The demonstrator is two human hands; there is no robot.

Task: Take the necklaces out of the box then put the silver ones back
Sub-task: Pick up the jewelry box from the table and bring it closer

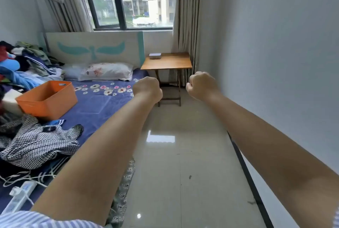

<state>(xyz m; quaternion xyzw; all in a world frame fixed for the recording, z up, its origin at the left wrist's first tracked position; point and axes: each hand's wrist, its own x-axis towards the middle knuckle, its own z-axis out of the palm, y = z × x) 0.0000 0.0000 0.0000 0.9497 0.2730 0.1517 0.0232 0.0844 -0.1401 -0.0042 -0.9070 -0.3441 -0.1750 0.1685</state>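
A small white box (155, 55) with a lid sits at the far left corner of a wooden folding table (170, 62) under the window. No necklace shows. Both my arms stretch forward at chest height, well short of the table. My left hand (147, 88) is curled into a fist with nothing in it. My right hand (201, 85) is also a closed fist and holds nothing. The two fists hang in the air over the tiled floor, level with each other and a hand's width apart.
A bed (95, 106) with a blue flowered sheet fills the left side, carrying an orange plastic bin (48, 99), a pillow (108, 72), heaped clothes (27, 59) and a power strip (20, 194). A pale wall (275, 53) runs along the right. Glossy tiled floor (179, 154) leads to the table.
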